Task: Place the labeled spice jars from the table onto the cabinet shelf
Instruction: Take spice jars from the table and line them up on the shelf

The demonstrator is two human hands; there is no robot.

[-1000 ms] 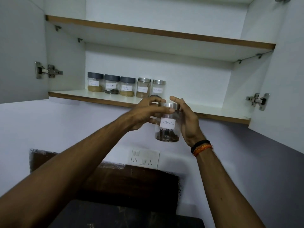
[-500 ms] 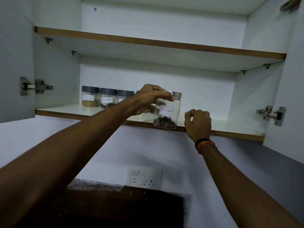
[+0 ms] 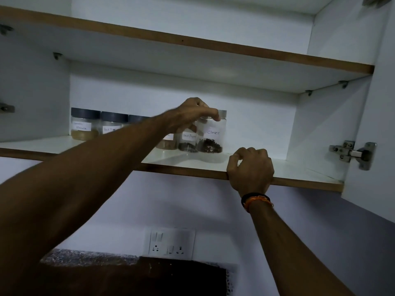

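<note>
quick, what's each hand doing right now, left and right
Left hand: grips the lid end of the clear, silver-lidded jar labelled Cloves, which stands on the white cabinet shelf.
Right hand: fingers curled, holding nothing, at the shelf's front edge.

White cabinet shelf with brown front edge, row of labeled spice jars standing along its back — Cloves jar rightmost, touching the black-pepper jar, dark-lidded jars at left
</note>
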